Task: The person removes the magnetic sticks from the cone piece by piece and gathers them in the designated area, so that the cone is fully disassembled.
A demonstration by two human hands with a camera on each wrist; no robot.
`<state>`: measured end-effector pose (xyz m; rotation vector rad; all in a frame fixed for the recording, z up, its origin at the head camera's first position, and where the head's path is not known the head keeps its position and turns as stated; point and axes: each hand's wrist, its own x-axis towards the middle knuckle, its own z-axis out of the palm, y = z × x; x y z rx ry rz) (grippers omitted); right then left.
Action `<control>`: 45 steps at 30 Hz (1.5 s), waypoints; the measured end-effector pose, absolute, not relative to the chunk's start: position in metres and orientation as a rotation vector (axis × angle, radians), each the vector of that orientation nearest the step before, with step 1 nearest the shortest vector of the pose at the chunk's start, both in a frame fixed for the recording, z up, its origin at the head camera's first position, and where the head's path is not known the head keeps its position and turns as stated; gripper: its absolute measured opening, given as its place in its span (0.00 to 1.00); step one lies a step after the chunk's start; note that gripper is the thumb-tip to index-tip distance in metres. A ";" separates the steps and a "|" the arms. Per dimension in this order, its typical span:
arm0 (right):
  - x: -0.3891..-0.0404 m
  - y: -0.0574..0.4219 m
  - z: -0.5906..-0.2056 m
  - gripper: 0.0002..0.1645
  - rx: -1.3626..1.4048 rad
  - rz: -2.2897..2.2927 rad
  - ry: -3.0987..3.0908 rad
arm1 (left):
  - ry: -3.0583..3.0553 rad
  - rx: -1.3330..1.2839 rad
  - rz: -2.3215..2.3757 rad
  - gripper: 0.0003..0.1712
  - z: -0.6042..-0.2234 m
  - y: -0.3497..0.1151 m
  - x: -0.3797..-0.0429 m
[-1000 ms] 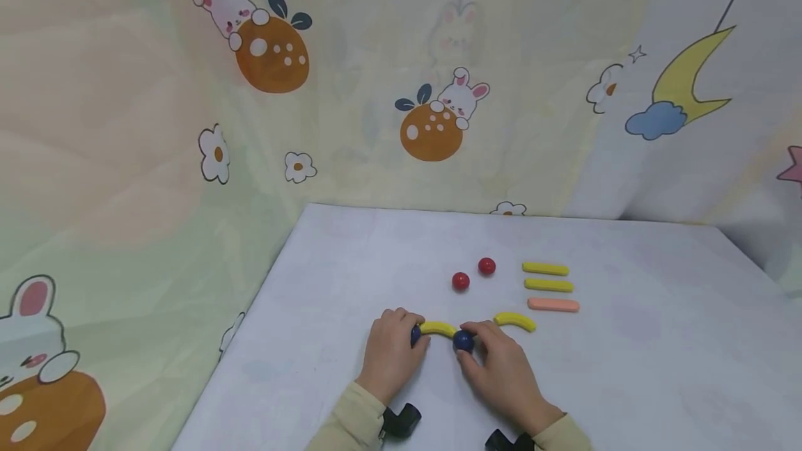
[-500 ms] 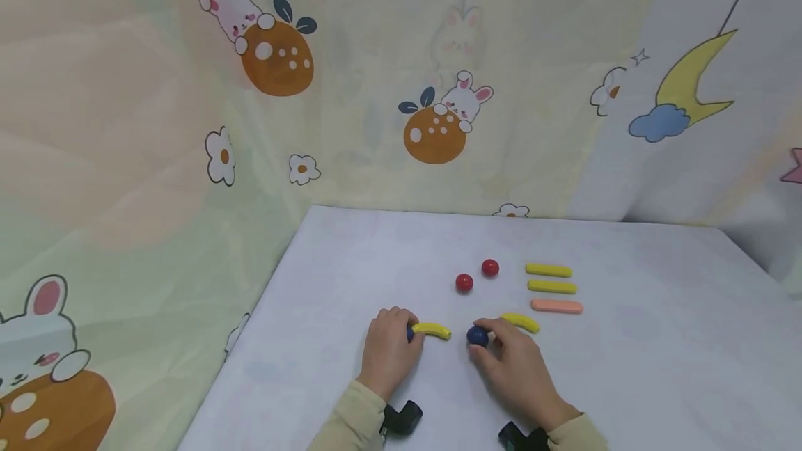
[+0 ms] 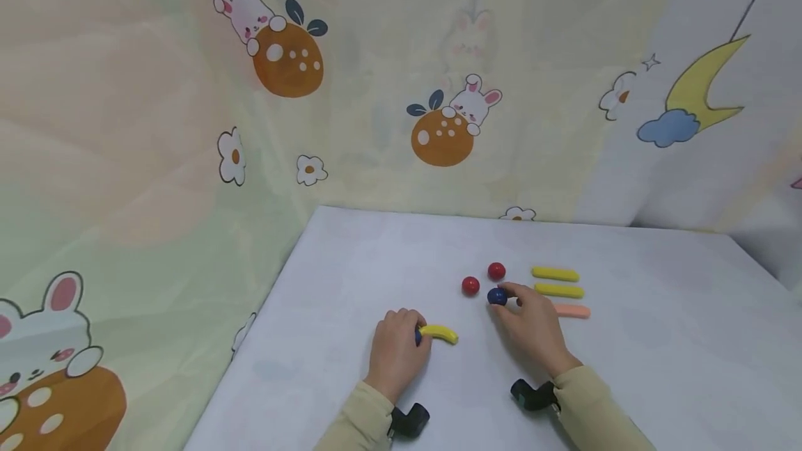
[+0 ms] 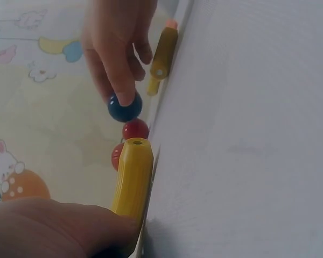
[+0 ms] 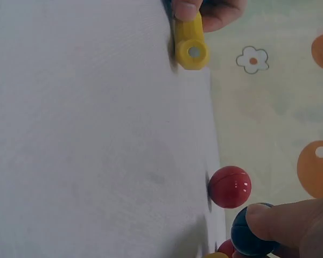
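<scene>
My left hand (image 3: 399, 350) grips a dark blue ball (image 3: 418, 336), mostly covered by the fingers. From that ball a curved yellow stick (image 3: 441, 333) points right; its end shows a small round metal spot (image 5: 194, 52) in the right wrist view. My right hand (image 3: 535, 326) pinches another blue ball (image 3: 497, 296) between thumb and fingertips. Close to it are two red balls, one nearer (image 3: 470, 286) and one farther back (image 3: 496, 271). The second curved yellow stick cannot be made out in the head view, where my right hand covers that spot.
Two straight yellow sticks, a far one (image 3: 555, 273) and a nearer one (image 3: 560, 290), lie right of the red balls. A pink stick (image 3: 572, 310) is partly behind my right hand. The white table (image 3: 677, 339) ends at a patterned cloth (image 3: 370, 75).
My right hand has pulled its blue ball away from the curved yellow stick's free end, then moved it back and right, near the red balls. My left hand has stayed about in place, keeping its grip.
</scene>
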<state>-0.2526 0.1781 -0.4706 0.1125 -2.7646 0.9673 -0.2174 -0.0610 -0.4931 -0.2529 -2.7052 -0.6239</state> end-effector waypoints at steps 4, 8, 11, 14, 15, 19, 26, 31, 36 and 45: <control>-0.260 0.173 -0.473 0.28 0.089 0.944 -2.820 | -2.701 -0.250 -0.607 0.09 -0.495 -0.060 -0.218; -0.263 0.167 -0.477 0.28 0.085 0.929 -2.825 | -2.696 -0.248 -0.596 0.09 -0.496 -0.059 -0.219; -0.264 0.165 -0.479 0.28 0.091 0.925 -2.803 | -2.688 -0.252 -0.595 0.09 -0.497 -0.059 -0.219; -0.266 0.162 -0.480 0.28 0.103 0.912 -2.784 | -2.680 -0.253 -0.596 0.09 -0.497 -0.060 -0.218; -0.266 0.162 -0.480 0.28 0.105 0.911 -2.781 | -2.676 -0.255 -0.599 0.09 -0.496 -0.060 -0.218; -0.268 0.162 -0.482 0.28 0.097 0.905 -2.781 | -2.669 -0.265 -0.601 0.09 -0.496 -0.060 -0.218; -0.270 0.162 -0.483 0.30 0.077 0.905 -2.799 | -2.665 -0.260 -0.589 0.09 -0.498 -0.060 -0.218; -0.261 0.162 -0.477 0.32 0.028 0.891 -2.792 | -2.669 -0.262 -0.589 0.09 -0.497 -0.060 -0.216; -0.232 0.152 -0.474 0.25 0.087 0.838 -2.722 | -2.700 -0.287 -0.601 0.09 -0.495 -0.056 -0.216; -0.198 0.124 -0.481 0.14 0.211 0.819 -2.815 | -2.738 -0.424 -0.699 0.11 -0.494 -0.050 -0.213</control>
